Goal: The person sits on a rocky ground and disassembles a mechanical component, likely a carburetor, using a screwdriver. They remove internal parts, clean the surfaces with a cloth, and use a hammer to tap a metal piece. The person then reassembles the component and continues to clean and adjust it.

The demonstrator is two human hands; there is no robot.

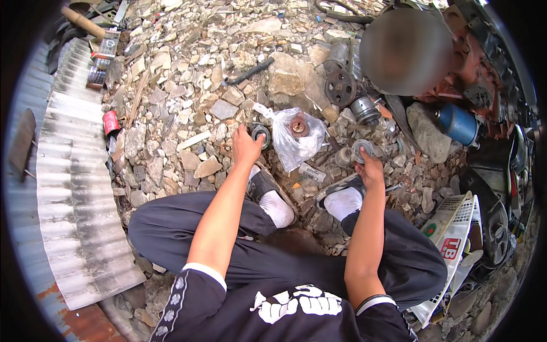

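I squat on stony rubble. My left hand (246,145) reaches forward and touches a dark round bearing-like ring (261,134) lying on the stones. My right hand (369,166) grips a grey round metal part (363,150) held just above the ground. Between the two hands lies a clear plastic bag (293,139) with a rusty round part (298,125) inside it.
Another person crouches at the upper right beside a red engine block (478,62). A dark pulley wheel (340,87), a metal cylinder (365,110) and a blue canister (458,124) lie near them. Corrugated metal sheet (68,188) covers the left. A white plastic crate (456,228) stands at my right.
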